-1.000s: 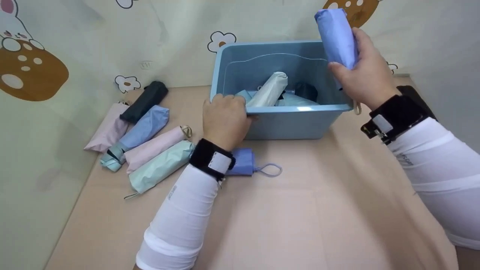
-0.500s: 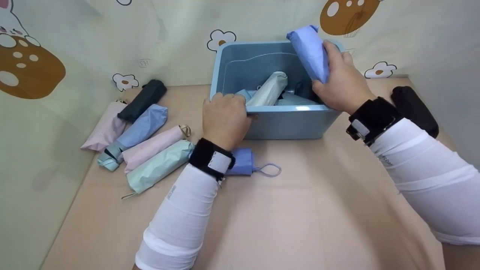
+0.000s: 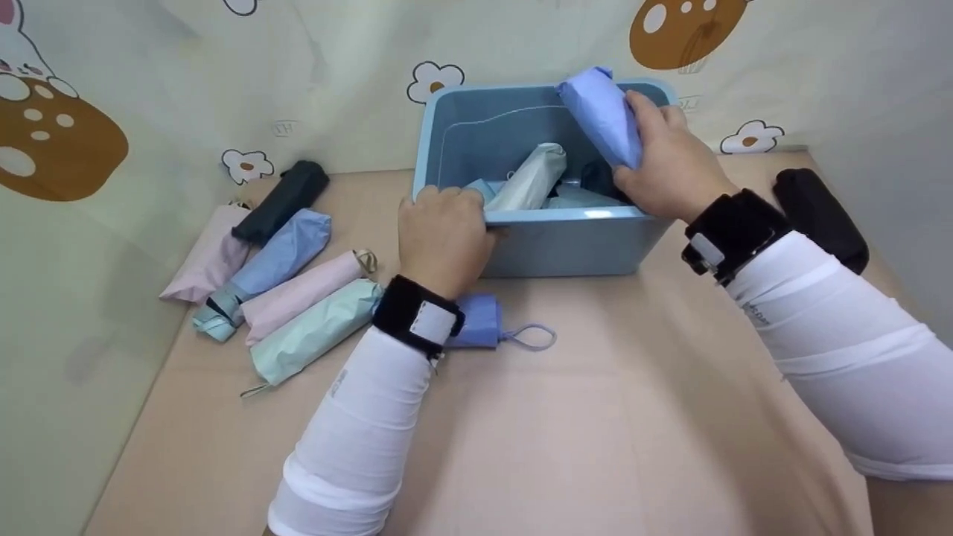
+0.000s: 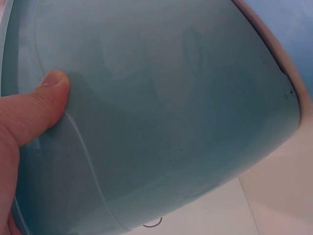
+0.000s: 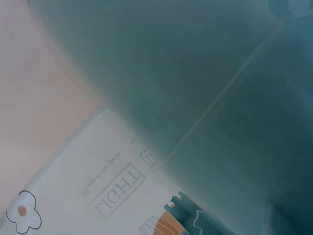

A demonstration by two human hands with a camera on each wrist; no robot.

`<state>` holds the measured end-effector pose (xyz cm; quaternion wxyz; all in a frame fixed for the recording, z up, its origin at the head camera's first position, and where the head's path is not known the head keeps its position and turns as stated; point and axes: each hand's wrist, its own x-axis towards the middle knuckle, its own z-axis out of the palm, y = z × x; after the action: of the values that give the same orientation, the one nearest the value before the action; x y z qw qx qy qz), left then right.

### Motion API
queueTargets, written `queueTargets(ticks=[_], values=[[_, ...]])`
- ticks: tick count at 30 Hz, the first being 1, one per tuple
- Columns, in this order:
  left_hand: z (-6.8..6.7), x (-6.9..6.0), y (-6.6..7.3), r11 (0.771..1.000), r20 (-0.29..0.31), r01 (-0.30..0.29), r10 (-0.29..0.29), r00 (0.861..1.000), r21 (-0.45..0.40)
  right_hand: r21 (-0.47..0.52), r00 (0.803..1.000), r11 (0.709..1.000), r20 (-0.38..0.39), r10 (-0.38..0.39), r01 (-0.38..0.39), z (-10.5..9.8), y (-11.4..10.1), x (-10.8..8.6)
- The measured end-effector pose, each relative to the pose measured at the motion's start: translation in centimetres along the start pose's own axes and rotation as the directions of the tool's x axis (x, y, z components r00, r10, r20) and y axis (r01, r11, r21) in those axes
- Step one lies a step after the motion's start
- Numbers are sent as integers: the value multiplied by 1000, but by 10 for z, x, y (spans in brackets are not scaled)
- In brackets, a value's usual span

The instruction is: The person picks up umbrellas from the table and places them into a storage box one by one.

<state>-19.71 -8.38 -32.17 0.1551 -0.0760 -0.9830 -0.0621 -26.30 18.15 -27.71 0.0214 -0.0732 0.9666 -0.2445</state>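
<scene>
In the head view my left hand point(image 3: 444, 240) grips the near left corner of the blue bin point(image 3: 566, 246). The left wrist view shows its thumb point(image 4: 46, 100) pressed on the bin wall point(image 4: 161, 112). My right hand point(image 3: 674, 165) holds a periwinkle folded umbrella point(image 3: 601, 115), tilted over the bin's right side. Inside the bin lie a pale folded umbrella point(image 3: 530, 179), a grey-green one point(image 3: 584, 197) and a dark item, partly hidden. The right wrist view has the bin wall point(image 5: 195, 88) close up, with no fingers in sight.
Left of the bin lie several folded umbrellas, among them a dark one point(image 3: 283, 201), a pink one point(image 3: 301, 295) and a mint one point(image 3: 316, 331). A blue-violet one point(image 3: 479, 321) sits partly behind my left wrist. A black one point(image 3: 819, 216) rests at the far right.
My right hand has brought the periwinkle umbrella left and down, from beside the bin's right edge to over its opening. My left hand has kept its grip on the rim.
</scene>
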Motion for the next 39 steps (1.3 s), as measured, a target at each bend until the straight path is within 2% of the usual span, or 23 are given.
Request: queueTargets(ticks=[6,13,18,33,39], values=[[-1,-1,0,1000,-4,-2,2,1000,3,-23,1000,1000,27,9,-8,0,-2,0],[0,-2,0,1000,-48,-1,1,999,-7,-49,1000,999,25,-13,14,2,-3,0],[2,-2,0,1000,-56,-3,3,998,-5,-54,999,999,47,5,-3,2,-3,0],[0,-2,0,1000,-18,2,-2,1000,1,-88,998,996,56,-6,11,2,-4,-1],[1,-3,0,1000,-36,-7,7,999,-2,-122,997,992,63,-33,40,2,-3,-1]])
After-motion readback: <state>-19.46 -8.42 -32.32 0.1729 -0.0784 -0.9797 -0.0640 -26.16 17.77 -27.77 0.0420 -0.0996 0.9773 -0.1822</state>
